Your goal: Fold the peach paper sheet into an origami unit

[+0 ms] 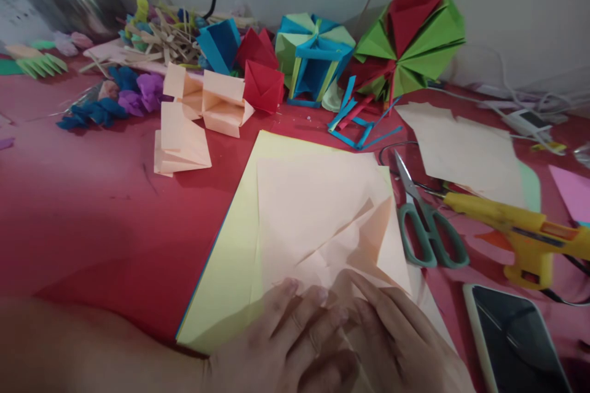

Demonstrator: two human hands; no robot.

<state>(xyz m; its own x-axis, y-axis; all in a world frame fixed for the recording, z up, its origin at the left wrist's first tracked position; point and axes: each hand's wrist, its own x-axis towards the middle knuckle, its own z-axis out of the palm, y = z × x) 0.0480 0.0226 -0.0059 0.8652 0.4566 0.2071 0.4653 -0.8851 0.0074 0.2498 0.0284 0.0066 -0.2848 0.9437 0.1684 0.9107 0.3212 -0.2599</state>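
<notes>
A partly folded peach paper (359,239) lies over a stack of sheets, one flap standing up at its right. My left hand (295,338) comes in from the left, its bent fingers pressing the near part of this paper. Close beside it, my right hand (401,331) grips the near edge, fingers together along a fold. The near end of the paper is hidden under both hands. Below it lie a flat peach sheet (299,196) and a yellow sheet (216,282) on the red tabletop (115,227).
Green-handled scissors (431,227), a yellow glue gun (520,227) and a phone (516,338) lie on the right. Several folded peach pieces (182,141) stand at upper left. Red, blue and green paper shapes (410,43) line the wall. A cut peach sheet (465,147) rests behind the scissors.
</notes>
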